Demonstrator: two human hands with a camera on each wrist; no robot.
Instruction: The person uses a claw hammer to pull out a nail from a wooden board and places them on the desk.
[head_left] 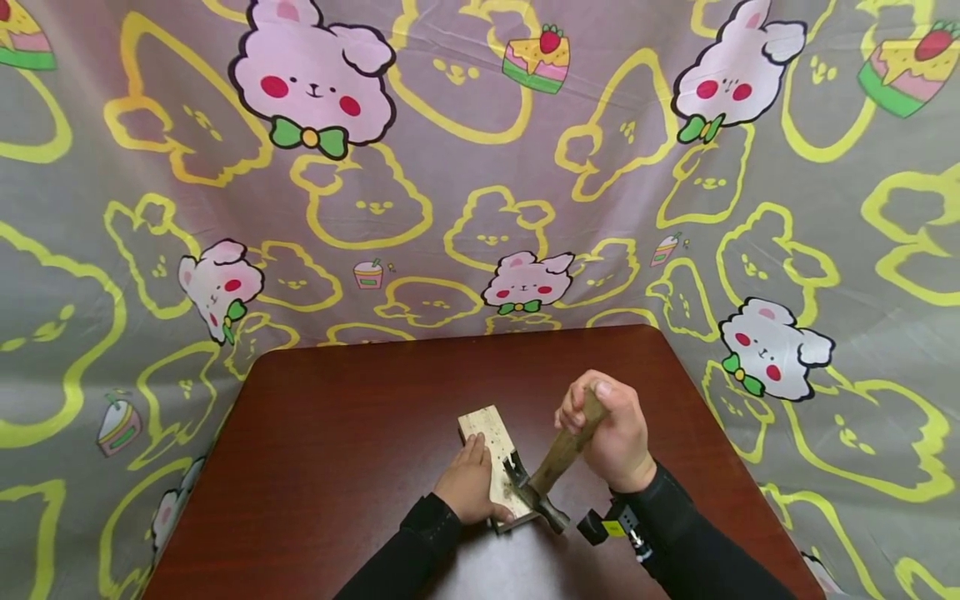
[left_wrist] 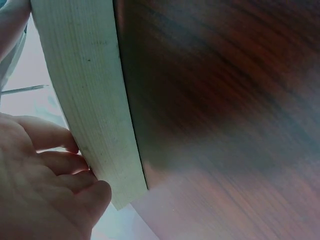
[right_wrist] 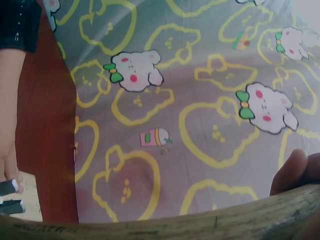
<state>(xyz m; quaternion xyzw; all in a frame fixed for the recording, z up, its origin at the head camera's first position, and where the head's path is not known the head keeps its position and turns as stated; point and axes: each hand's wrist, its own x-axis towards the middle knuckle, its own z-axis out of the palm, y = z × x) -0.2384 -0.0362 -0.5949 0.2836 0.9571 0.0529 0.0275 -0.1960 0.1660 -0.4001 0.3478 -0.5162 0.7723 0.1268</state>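
Observation:
A pale block of wood (head_left: 491, 429) with dark specks lies on the table, angled away from me. On its left part rests my left hand (head_left: 467, 482), fingers laid forward over the top and thumb toward the near end. The left wrist view has this hand's fingers (left_wrist: 65, 165) along the edge of the block (left_wrist: 95, 90). My right hand (head_left: 617, 429) grips the wooden handle of a claw hammer (head_left: 558, 462). The handle slants up to the right. The hammer's dark claw overlaps the block, and its striking face points toward me, past the block's right edge.
The brown table (head_left: 360, 417) has rounded far corners. Behind and beside it hangs a cloth (head_left: 420, 192) printed with rabbits and yellow outlines. A small black device (head_left: 618, 527) is strapped at my right wrist.

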